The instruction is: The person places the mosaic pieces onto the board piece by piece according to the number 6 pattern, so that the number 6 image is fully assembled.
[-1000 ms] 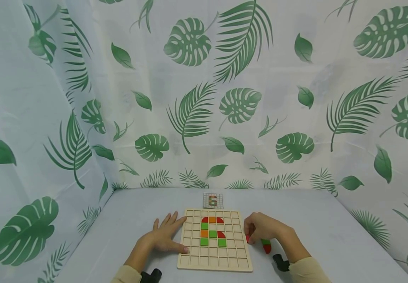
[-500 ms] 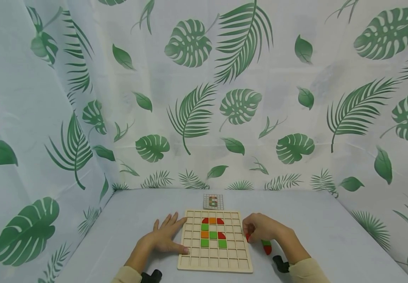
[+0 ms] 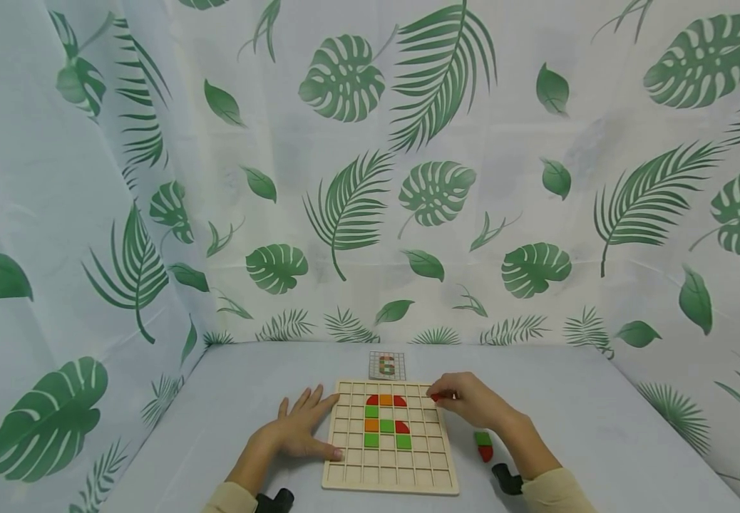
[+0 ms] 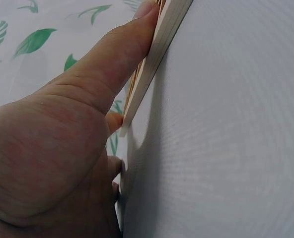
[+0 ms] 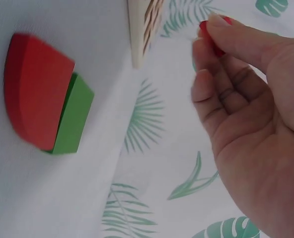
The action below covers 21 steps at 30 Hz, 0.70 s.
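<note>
A wooden grid board [image 3: 357, 474] lies on the table with red, orange and green blocks set in several of its squares. My left hand [image 3: 296, 431] rests at the board's left side, fingers spread, thumb lying over its edge. Over the board's upper right edge, my right hand [image 3: 473, 402] pinches a small red block [image 5: 218, 50] between thumb and fingers; most of the block is hidden by them. Below that hand, right of the board, a green block [image 3: 482, 437] and a red block with a rounded side [image 3: 485, 453] lie together on the table.
Behind the board lies a small card [image 3: 386, 365] printed with a grid and a coloured pattern. Black wrist-worn devices show at the left wrist [image 3: 274, 501] and right wrist [image 3: 507, 479]. A leaf-print curtain [image 3: 357, 214] stands behind and beside the table.
My right hand has lifted the red block from beside the board and moved it up and left to the board's upper right edge. The left hand stays in place.
</note>
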### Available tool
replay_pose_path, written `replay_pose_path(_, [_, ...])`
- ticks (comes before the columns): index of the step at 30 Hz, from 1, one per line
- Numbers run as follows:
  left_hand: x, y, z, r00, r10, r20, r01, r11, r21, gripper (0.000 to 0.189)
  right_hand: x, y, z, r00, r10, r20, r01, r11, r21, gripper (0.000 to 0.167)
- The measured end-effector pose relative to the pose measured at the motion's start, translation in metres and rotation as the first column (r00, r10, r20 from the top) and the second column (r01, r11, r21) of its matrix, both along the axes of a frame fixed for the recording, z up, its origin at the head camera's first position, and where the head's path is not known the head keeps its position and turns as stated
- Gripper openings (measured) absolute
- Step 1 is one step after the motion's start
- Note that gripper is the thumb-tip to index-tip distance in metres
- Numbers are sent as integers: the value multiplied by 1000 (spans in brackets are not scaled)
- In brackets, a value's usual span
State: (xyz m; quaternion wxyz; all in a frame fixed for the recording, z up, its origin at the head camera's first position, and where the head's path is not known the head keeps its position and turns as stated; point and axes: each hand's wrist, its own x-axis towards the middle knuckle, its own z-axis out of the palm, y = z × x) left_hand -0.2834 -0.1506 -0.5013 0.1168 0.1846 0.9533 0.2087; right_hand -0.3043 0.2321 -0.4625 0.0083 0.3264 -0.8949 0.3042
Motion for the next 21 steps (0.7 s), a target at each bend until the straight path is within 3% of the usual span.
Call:
replay_pose_path(8, [0, 0, -1, 1000, 4, -1, -4, 1000, -5, 115, 2, -9, 2, 999, -37, -36, 37, 999, -16, 9])
replay_pose_path(21, [-1, 0, -2, 1000, 8, 1, -8, 1000, -3, 114, 5, -19, 2, 1000, -9, -27, 6, 995, -104, 18])
